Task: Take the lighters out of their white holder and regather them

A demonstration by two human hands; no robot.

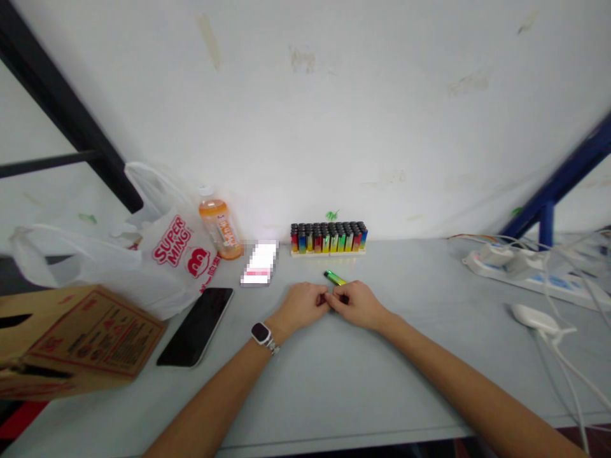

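Observation:
My left hand (307,303) and my right hand (359,304) meet low over the grey table, with their fingers curled and the fingertips touching. What lies between the fingertips, if anything, is hidden or too small to make out. A green lighter (336,278) with a black top shows just beyond my right hand, its near end covered by the knuckles. Whether that hand grips it cannot be made out. Farther back, a white tray (329,254) holds tight rows of upright, multicoloured lighters (329,238) near the wall.
Left of my hands are a lit phone (260,262), a dark phone (196,326), an orange drink bottle (220,226), a white plastic bag (165,270) and a cardboard box (90,337). On the right are a white power strip (554,286), a white charger (534,319) and loose cables.

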